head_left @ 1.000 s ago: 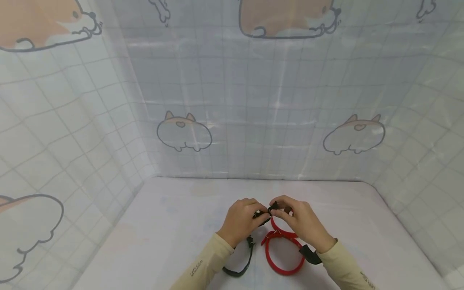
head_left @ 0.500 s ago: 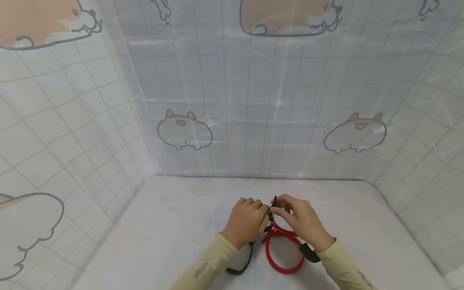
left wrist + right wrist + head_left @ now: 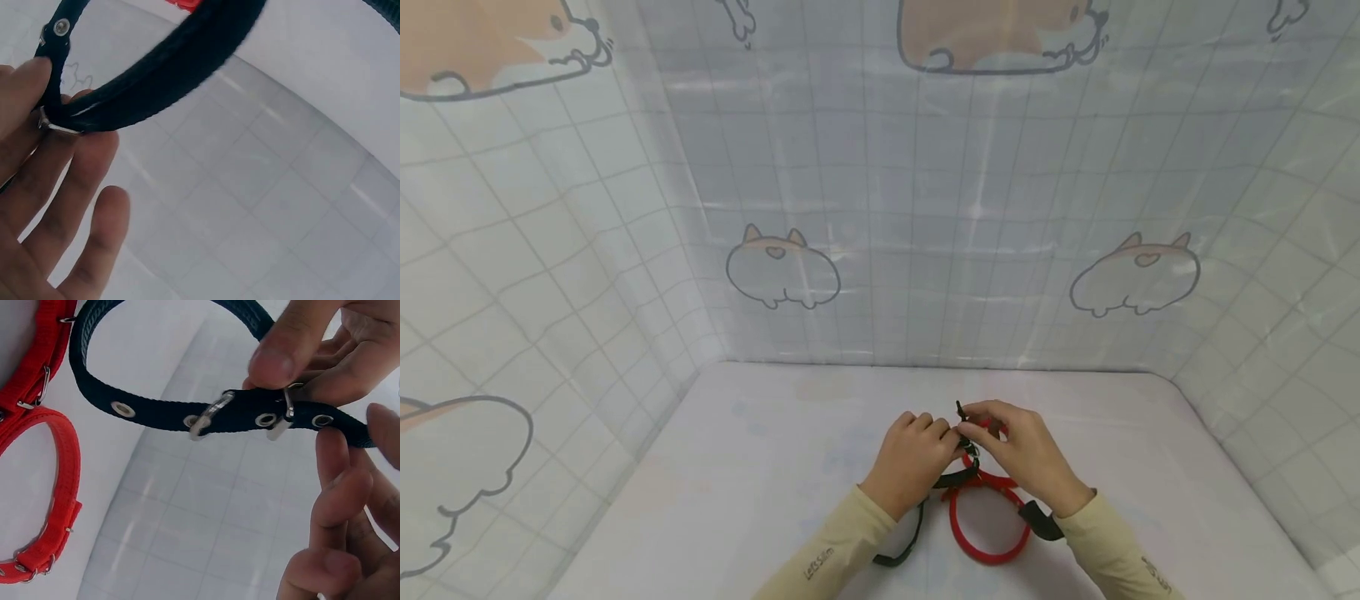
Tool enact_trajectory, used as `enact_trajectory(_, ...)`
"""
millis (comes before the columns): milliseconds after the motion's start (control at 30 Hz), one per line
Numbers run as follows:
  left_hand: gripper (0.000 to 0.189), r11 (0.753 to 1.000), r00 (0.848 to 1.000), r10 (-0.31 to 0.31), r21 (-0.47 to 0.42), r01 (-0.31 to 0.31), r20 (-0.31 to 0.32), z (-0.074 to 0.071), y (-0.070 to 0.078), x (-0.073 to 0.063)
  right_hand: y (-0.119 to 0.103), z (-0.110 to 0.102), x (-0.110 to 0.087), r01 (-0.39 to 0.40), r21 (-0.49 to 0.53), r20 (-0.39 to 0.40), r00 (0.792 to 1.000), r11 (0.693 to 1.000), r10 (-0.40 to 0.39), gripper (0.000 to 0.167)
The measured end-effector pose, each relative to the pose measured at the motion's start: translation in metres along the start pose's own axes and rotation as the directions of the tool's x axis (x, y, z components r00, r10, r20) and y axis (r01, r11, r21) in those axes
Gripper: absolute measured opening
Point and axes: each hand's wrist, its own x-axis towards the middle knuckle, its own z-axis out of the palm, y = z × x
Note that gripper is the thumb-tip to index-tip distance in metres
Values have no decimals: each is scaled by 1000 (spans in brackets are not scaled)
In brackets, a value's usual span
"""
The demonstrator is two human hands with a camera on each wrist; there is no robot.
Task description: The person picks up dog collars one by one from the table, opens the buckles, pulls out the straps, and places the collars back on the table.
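Note:
A dark blue-green collar (image 3: pixel 156 415) with metal eyelets is held between both hands, its loop fastened into a ring. Its metal buckle (image 3: pixel 287 409) and D-ring (image 3: pixel 209 415) show in the right wrist view. My left hand (image 3: pixel 913 458) pinches the collar at the buckle, fingers curled over it in the head view. In the left wrist view its thumb (image 3: pixel 31 84) presses the strap while lower fingers spread. My right hand (image 3: pixel 1022 450) pinches the strap's free end between thumb and fingertips. The loop hangs below the fingers, over the red collars.
Two red collars (image 3: pixel 988 560) lie on the white table (image 3: pixel 760 467) under and beside the right hand. Another dark looped strap (image 3: pixel 893 561) lies by the left forearm. A black flat piece (image 3: pixel 1041 521) sits at the right wrist. Grid-patterned curtains (image 3: pixel 955 208) surround the table.
My left hand has turned and shifted slightly right, its fingers curling further over the buckle. The dark collar's loop has swung right, and its strap tip now points up. The right hand has hardly moved.

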Motion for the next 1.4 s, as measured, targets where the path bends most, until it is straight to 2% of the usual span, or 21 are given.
enact_trajectory(167, 23, 1000, 999, -16, -27, 14, -51, 2, -4, 1, 2, -1, -1, 2, 15, -11, 1000, 1000, -2, 28)
enact_trajectory(433, 23, 997, 990, -47, -64, 39, -131, 3, -14, -1, 9, -3, -6, -70, 15, -23, 997, 997, 70, 37)
enact_trajectory(600, 23, 995, 989, -74, -73, 65, -129, 0, -20, -2, 14, -2, -9, -142, 34, 16, 990, 989, 141, 43)
enact_trajectory(767, 24, 993, 981, -95, -80, 82, -170, -1, -22, -3, 17, 1, -10, -214, 67, 78, 975, 975, 209, 33)
enact_trajectory(933, 24, 985, 977, -135, -131, 114, -166, -3, -21, -2, 19, 5, -9, -174, 66, 56, 984, 983, 171, 23)
enact_trajectory(1067, 23, 979, 977, -148, -161, 123, -151, -2, -19, -3, 19, 7, -8, -142, 88, 37, 990, 986, 139, 23)
enact_trajectory(1300, 24, 976, 972, -153, -182, 121, -178, 1, -18, -3, 17, 6, -7, -179, 178, 53, 984, 968, 173, 22)
enact_trajectory(1400, 25, 977, 971, -150, -181, 116, -188, 3, -19, -3, 17, 6, -7, -172, 192, 57, 985, 966, 164, 21)
